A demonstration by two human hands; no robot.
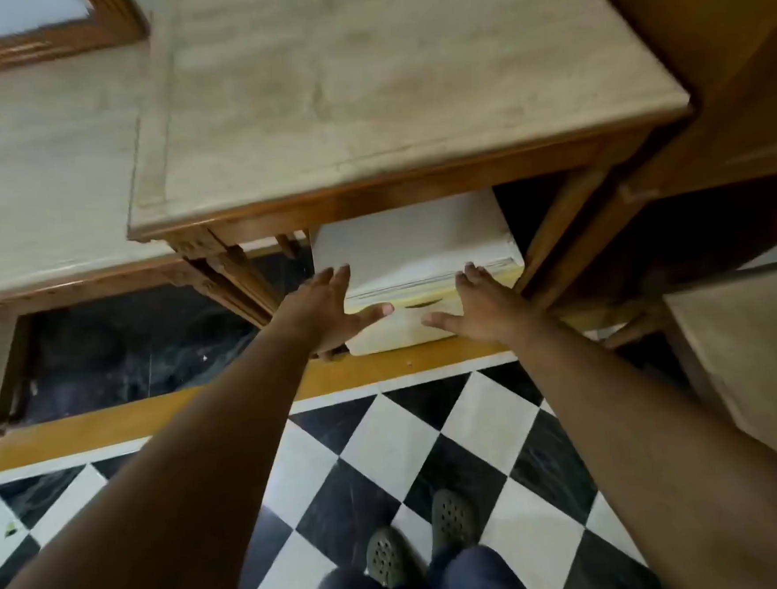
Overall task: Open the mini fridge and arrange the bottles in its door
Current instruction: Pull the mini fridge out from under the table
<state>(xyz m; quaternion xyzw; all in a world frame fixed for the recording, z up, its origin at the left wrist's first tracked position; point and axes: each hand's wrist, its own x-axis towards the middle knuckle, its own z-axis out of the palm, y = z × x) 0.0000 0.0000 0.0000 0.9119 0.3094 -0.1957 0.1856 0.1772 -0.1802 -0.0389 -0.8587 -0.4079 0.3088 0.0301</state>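
A white mini fridge point(413, 242) stands under a wooden counter, its yellowed door point(407, 323) shut and facing me. My left hand point(330, 310) rests flat against the fridge's left front corner, fingers spread, thumb across the door. My right hand point(482, 308) lies flat on the right side of the door, fingers up by the top edge, thumb pointing left. Neither hand holds anything. No bottles are visible; the inside of the fridge is hidden.
The beige marble-look counter top point(363, 89) overhangs the fridge, with carved wooden legs point(233, 277) on the left and a wooden frame point(570, 226) on the right. A wooden threshold strip point(156, 416) borders the black-and-white checkered floor point(411, 453), where my feet stand in green clogs point(417, 540).
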